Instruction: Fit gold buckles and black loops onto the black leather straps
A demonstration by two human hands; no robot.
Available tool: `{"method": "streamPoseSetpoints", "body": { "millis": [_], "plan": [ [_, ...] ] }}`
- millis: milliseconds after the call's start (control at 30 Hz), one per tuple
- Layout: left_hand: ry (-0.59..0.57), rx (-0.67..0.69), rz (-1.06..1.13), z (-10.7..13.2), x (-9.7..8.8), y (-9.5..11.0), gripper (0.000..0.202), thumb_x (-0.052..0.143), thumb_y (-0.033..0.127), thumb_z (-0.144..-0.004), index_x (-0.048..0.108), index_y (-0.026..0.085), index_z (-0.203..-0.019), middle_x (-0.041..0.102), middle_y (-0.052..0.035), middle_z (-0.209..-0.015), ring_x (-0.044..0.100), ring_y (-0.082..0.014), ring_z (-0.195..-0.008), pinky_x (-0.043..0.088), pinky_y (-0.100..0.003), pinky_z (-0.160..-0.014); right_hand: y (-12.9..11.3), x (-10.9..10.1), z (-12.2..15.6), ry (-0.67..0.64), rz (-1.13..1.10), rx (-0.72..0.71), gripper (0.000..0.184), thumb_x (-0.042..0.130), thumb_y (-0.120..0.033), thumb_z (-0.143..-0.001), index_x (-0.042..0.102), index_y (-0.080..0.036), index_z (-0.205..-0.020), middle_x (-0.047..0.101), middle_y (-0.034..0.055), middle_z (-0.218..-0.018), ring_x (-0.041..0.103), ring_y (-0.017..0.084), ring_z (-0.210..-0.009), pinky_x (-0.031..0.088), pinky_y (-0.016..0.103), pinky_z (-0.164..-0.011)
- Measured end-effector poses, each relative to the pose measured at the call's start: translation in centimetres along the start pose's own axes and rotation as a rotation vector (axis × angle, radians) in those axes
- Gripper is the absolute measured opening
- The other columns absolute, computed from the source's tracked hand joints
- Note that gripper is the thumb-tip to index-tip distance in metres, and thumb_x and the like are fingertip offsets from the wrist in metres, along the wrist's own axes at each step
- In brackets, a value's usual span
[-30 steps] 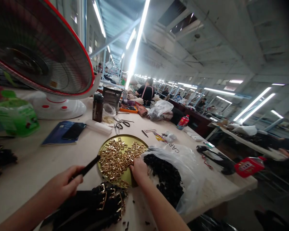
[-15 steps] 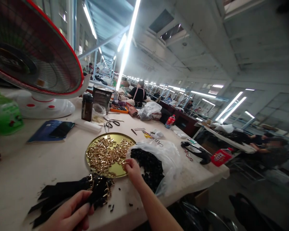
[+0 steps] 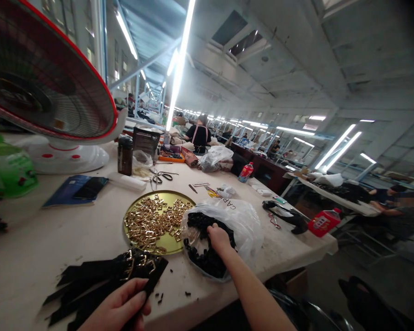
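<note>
My left hand (image 3: 122,307) is closed on a black strap at the near table edge, beside a pile of black straps with gold buckles (image 3: 110,276). My right hand (image 3: 219,239) reaches into a clear plastic bag (image 3: 243,223) full of small black pieces (image 3: 202,259); its fingers are buried among them and hidden. Left of the bag lies a round gold tray (image 3: 177,198) heaped with gold buckles (image 3: 152,223).
A red-rimmed fan (image 3: 48,92) stands at the back left, with a green bottle (image 3: 7,170), a blue notebook and phone (image 3: 76,189), a dark flask (image 3: 124,155) and scissors (image 3: 162,175) behind the tray. A red bottle (image 3: 324,221) lies at the table's right end. Other people work farther off.
My right hand left the gold tray and moved right into the bag of black pieces. My left hand brought the strap down to the near edge by the strap pile.
</note>
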State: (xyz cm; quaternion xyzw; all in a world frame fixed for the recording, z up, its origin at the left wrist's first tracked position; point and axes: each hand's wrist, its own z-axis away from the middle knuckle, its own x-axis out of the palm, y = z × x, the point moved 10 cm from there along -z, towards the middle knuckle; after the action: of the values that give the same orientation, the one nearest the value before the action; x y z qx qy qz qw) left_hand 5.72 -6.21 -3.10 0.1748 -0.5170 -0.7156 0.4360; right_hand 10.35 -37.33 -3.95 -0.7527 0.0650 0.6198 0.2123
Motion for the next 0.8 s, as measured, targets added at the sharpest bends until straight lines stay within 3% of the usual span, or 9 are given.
{"method": "streamPoseSetpoints", "body": {
  "millis": [167, 267, 467, 600, 700, 800],
  "plan": [
    [0.063, -0.108, 0.192, 0.4, 1.0, 0.4, 0.037, 0.064, 0.023, -0.066, 0.057, 0.014, -0.101, 0.068, -0.0071, -0.081, 0.062, -0.0137, -0.064, 0.047, -0.019, -0.051, 0.4, 1.1, 0.5, -0.063, 0.104, -0.003, 0.019, 0.039, -0.015, -0.086, 0.059, -0.015, -0.086, 0.052, 0.0098, -0.095, 0.057, 0.017, -0.076, 0.036, 0.026, -0.062],
    [0.011, -0.188, 0.259, 0.5, 2.0, 0.0, 0.041, 0.059, 0.017, -0.07, 0.052, 0.012, -0.11, 0.067, -0.0116, -0.1, 0.064, -0.0179, -0.086, 0.051, -0.022, -0.066, 0.6, 1.1, 0.7, -0.075, 0.084, -0.008, 0.015, 0.044, -0.017, -0.084, 0.059, -0.017, -0.085, 0.052, 0.0082, -0.095, 0.057, 0.017, -0.074, 0.035, 0.026, -0.06],
    [-0.01, -0.236, 0.371, 0.6, 2.3, -0.8, 0.04, 0.057, 0.015, -0.074, 0.05, 0.013, -0.113, 0.064, -0.0129, -0.107, 0.062, -0.0211, -0.097, 0.052, -0.025, -0.073, -0.3, -1.1, 0.3, -0.032, -0.12, -0.018, 0.012, 0.046, -0.013, -0.08, 0.058, -0.014, -0.078, 0.052, 0.0089, -0.093, 0.054, 0.017, -0.074, 0.035, 0.027, -0.062],
    [0.024, -0.3, 0.405, 0.6, 2.2, -1.6, 0.037, 0.059, 0.013, -0.072, 0.053, 0.014, -0.109, 0.065, -0.0116, -0.105, 0.062, -0.0203, -0.096, 0.053, -0.023, -0.069, -4.1, -1.7, 3.2, -0.056, -0.37, -0.071, 0.015, 0.045, -0.026, -0.083, 0.056, -0.015, -0.08, 0.055, 0.0049, -0.079, 0.051, 0.016, -0.07, 0.037, 0.025, -0.06],
    [0.009, -0.321, 0.405, 0.2, 2.5, -2.0, 0.036, 0.061, 0.015, -0.072, 0.055, 0.015, -0.107, 0.066, -0.0105, -0.102, 0.063, -0.0193, -0.095, 0.052, -0.021, -0.067, -8.0, -0.1, 7.4, -0.185, -0.617, -0.07, 0.03, 0.039, -0.041, -0.085, 0.055, -0.016, -0.077, 0.051, -0.0011, -0.061, 0.041, 0.009, -0.048, 0.032, 0.021, -0.045],
    [0.001, -0.335, 0.391, -0.1, 2.8, -2.2, 0.036, 0.063, 0.017, -0.072, 0.056, 0.016, -0.108, 0.067, -0.0094, -0.101, 0.063, -0.018, -0.092, 0.052, -0.02, -0.066, -11.0, 2.9, 11.4, -0.409, -1.352, 0.18, 0.032, 0.053, -0.045, -0.077, 0.053, -0.016, -0.093, 0.053, -0.0029, -0.064, 0.026, 0.003, -0.039, 0.018, 0.018, -0.038]
  ]
}}
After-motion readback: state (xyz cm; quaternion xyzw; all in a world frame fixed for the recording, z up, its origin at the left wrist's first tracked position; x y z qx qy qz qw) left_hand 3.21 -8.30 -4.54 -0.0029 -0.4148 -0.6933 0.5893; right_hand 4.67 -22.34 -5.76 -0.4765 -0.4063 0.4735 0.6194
